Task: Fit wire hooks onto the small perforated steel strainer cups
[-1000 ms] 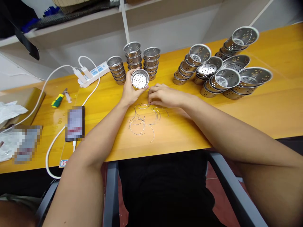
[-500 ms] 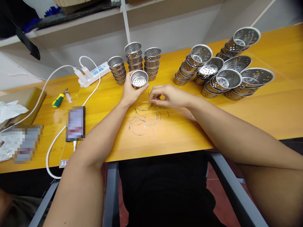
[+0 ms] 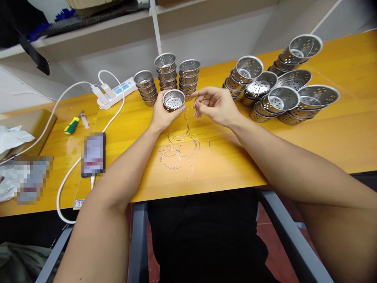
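Two hands: near each other but apart, both raised over the wooden table (image 3: 229, 169).
Left hand (image 3: 161, 114): wrapped around the outer wall of a perforated metal cup (image 3: 174, 103), thumb on the side towards the right hand, fingers mostly hidden behind.
Right hand (image 3: 216, 105): thumb and fingers appear pinched on one end of a thin curved wire (image 3: 184, 114), forefinger stretched towards the cup.
Cup: mouth up, tilted slightly towards the wearer, off the table in front of three upright cup stacks (image 3: 167, 74).
Cup handling: probably light and stiff, its smooth wall a little slippery; best held below the rim, leaving the mouth open.
Wire handling: likely very light and springy, easily bent or twisted; a pinch close to one end should steer it best.
Loose wires (image 3: 179, 151): tangled curves on the table below both hands; lifting one could drag others.
Right side: leaning cup stacks (image 3: 249, 70), beyond the right forearm.
Left side: phone (image 3: 93, 154), screwdriver (image 3: 72, 125) and power strip (image 3: 118, 92).
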`<state>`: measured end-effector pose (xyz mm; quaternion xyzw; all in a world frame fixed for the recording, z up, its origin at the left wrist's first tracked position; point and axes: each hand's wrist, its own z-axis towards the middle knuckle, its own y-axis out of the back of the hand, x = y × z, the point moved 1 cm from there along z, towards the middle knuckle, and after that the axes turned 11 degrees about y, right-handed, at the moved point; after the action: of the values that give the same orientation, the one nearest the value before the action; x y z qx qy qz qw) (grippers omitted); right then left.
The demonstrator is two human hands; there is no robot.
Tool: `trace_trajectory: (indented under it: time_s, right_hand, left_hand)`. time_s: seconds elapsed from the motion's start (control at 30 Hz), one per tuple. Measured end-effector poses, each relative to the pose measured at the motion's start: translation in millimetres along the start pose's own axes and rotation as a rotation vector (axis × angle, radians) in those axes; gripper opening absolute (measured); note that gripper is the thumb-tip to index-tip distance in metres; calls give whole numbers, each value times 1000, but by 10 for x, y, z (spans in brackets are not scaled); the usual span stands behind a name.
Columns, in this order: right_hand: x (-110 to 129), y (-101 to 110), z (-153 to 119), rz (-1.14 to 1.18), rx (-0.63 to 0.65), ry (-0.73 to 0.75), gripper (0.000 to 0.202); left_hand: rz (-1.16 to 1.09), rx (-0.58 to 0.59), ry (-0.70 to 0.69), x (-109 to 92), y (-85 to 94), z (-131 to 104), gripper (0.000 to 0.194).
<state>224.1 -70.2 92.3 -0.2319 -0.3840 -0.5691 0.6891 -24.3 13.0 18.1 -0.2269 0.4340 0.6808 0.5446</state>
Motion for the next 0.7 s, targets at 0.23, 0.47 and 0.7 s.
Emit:
trace_trajectory:
  time_s: [0.23, 0.47, 0.7]
  right_hand:
    - [-185, 55, 37, -81, -117, 46, 68]
    - [-293, 99, 12, -170, -135, 18, 56]
    - [-395, 149, -7, -351, -150, 79, 54]
  left_hand:
    - [8, 42, 3, 7, -3, -7, 101]
    - [49, -26, -33, 5, 29, 12, 102]
    - [40, 9, -11, 118, -6, 27, 108]
